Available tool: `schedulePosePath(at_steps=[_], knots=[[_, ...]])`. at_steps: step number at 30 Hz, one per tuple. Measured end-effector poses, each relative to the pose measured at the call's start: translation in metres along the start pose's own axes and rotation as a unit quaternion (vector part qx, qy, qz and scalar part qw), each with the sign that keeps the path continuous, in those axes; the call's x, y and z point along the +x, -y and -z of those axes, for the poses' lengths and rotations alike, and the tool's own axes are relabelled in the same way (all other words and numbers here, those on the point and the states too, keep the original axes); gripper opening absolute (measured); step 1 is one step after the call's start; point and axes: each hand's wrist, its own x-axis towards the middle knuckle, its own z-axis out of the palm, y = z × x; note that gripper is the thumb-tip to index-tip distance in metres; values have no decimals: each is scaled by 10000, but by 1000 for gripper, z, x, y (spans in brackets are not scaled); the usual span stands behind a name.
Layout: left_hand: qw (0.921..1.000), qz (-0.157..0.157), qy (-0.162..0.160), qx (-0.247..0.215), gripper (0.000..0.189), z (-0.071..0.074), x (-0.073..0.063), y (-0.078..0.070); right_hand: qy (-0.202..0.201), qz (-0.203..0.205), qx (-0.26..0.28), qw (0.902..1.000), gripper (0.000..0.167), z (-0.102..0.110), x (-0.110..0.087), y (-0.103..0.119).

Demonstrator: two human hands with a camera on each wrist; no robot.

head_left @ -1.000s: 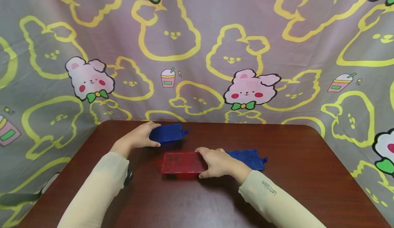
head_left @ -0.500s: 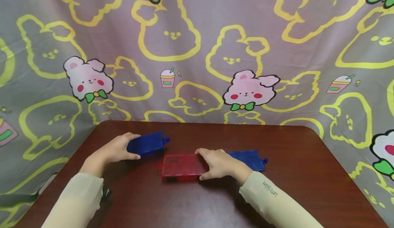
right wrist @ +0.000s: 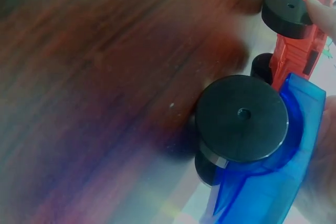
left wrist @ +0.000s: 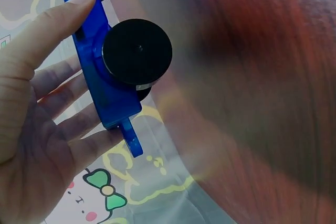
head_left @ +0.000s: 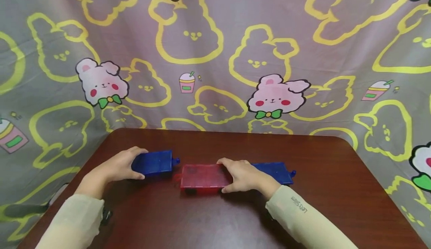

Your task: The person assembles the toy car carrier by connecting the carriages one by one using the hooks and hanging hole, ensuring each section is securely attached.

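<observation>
In the head view, my left hand [head_left: 118,165] grips the left end of a translucent blue toy wagon [head_left: 156,163], thumb on the near side and fingers on the far side. A small hitch peg [head_left: 176,161] juts from its right end. The left wrist view shows the wagon's black wheel [left wrist: 137,51] and thumb on its side. My right hand [head_left: 244,176] holds the right end of a red toy wagon [head_left: 203,176], whose left end carries a hitch loop [head_left: 177,177] just below the blue peg. A second blue wagon [head_left: 274,172] adjoins it, partly hidden behind my right hand.
A dark reddish-brown tabletop [head_left: 215,223] lies under the wagons. Behind and around it hangs a grey curtain [head_left: 215,69] printed with rabbits. A dark object [head_left: 25,209] shows beyond the table's left edge.
My left hand has drawn the blue wagon leftward and nearer to me, and it now lies straighter, level with the red wagon's left end. My right hand stays on the red wagon.
</observation>
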Motion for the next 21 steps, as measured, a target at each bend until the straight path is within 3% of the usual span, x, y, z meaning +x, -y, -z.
schedulePosePath(at_steps=[9,21], knots=[[9998,66,180,-22,81,-5,-12,2,-122,21,57,9999,80,0,-1,-1],[9997,-151,177,-121,80,-15,-28,-2,-256,60,40,9996,79,-2,-3,-2]])
